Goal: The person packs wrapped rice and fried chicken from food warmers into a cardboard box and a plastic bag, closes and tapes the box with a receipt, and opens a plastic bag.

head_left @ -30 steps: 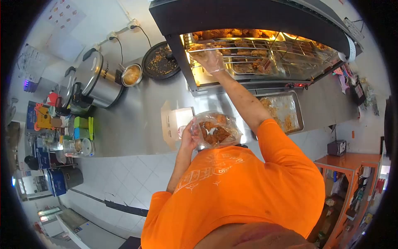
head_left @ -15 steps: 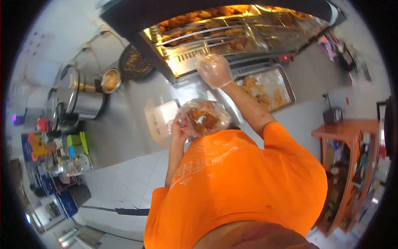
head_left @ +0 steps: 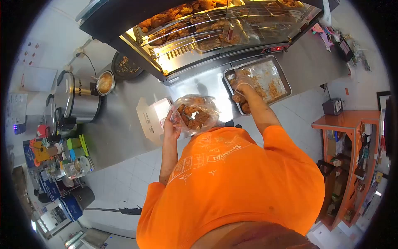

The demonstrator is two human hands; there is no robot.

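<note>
My left hand [head_left: 171,125] is closed on the side of a clear plastic bag [head_left: 212,117] that holds several pieces of brown fried chicken [head_left: 192,120]. My right hand [head_left: 244,85], in a clear plastic glove, is inside a metal tray [head_left: 287,79] with fried pieces and crumbs [head_left: 271,89]. Its fingers point away from me at the tray's left side, and I cannot make out whether they grip anything. Browned chicken pieces [head_left: 237,98] lie beside that wrist. Left of the bag, an open paper carton [head_left: 150,120] rests on the steel counter [head_left: 120,124].
A lit glass warmer [head_left: 199,54] with racks of fried chicken stands across the back of the counter. On the left are a rice cooker [head_left: 81,97], a bowl [head_left: 106,83] and a dark pan [head_left: 126,66]. An orange shelf unit [head_left: 346,120] stands at the right.
My right hand has moved from the front of the warmer, rightward and down into the metal tray. My left hand keeps its hold on the bag.
</note>
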